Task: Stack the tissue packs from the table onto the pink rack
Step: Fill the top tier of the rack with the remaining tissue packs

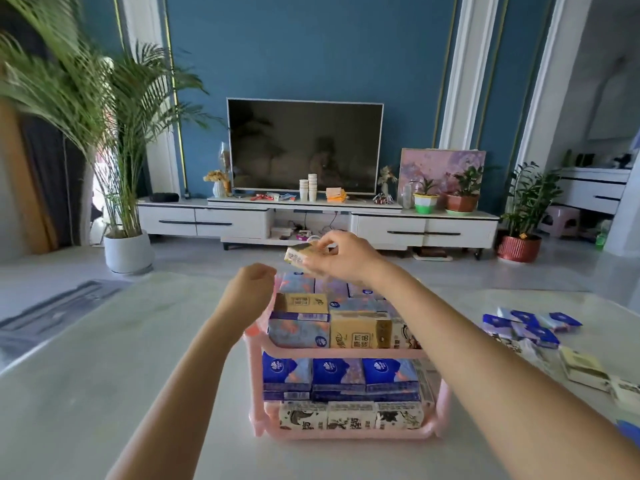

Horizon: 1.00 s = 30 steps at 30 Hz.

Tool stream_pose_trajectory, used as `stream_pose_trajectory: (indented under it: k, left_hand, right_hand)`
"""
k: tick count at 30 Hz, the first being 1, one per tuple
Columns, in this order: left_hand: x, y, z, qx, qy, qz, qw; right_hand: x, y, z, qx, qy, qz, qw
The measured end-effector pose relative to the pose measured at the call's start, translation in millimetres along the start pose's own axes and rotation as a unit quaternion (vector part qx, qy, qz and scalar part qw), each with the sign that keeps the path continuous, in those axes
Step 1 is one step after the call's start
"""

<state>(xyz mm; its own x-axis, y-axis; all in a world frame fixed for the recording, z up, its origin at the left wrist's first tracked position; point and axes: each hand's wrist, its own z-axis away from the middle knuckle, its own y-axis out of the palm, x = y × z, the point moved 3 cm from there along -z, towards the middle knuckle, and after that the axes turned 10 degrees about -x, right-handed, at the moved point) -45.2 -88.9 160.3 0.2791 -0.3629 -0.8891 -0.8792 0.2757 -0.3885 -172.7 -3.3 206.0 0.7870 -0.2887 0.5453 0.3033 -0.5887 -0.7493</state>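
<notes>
The small tan-and-yellow wrapped tissue pack (298, 257) is up in the air, just above the far edge of the pink plastic two-tier rack (346, 435), and your right hand (341, 259) has it pinched at its right end between thumb and fingertips, so the pack sticks out to the left of the hand. Your left hand (252, 289) sits lower and to the left of the pack, close by the rack's far left corner. Its fingers are curled under and turned away from you, so you cannot tell whether they grip the rack or hold nothing. Under the held pack, the rack's top shelf carries blue patterned packs (298, 332) and a tan pack (360, 333) side by side, with more behind them. The lower shelf has a row of blue packs (337, 374) lying on a row of white packs with black drawings (350, 415). The rack stands on the pale marbled table (104, 358). To your right on the table, well apart from the rack, lie loose blue packs (530, 328) and, nearer you, cream-coloured packs (585, 369). Beyond the table a dark flat television (304, 147) stands on a low white cabinet (214, 221).
</notes>
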Motion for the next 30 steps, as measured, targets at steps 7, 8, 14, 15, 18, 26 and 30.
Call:
stream_pose_trajectory:
  k: [7, 8, 14, 15, 18, 26, 30]
  left_hand:
    - [13.2, -4.0, -17.0, 0.006, 0.003, 0.045, 0.999]
    - [13.8, -3.2, -17.7, 0.009, 0.008, 0.043, 0.999]
    - [16.5, 7.9, -15.1, 0.037, 0.019, 0.053, 0.998]
    - [16.7, 8.8, -14.9, 0.039, 0.020, 0.050, 0.998]
    - [14.4, 9.3, -12.5, 0.038, 0.025, 0.040, 0.998]
    - [-41.7, -4.5, 12.7, -0.017, 0.146, 0.008, 0.989]
    - [-99.8, 20.8, 63.3, 0.118, 0.178, 0.182, 0.960]
  right_hand:
    - [-2.9, 39.4, -34.1, -0.048, 0.077, 0.147, 0.985]
    - [-1.6, 43.5, -35.3, -0.040, 0.079, 0.158, 0.983]
    - [5.9, 44.6, -31.4, -0.056, 0.079, 0.036, 0.995]
    - [5.8, 41.9, -29.5, -0.061, 0.081, 0.018, 0.995]
    - [4.9, 34.3, -20.8, -0.072, 0.061, -0.012, 0.995]
    - [-62.7, -61.3, 32.2, -0.185, 0.103, -0.163, 0.964]
    - [-156.3, -126.0, 90.0, -0.279, 0.217, -0.172, 0.919]
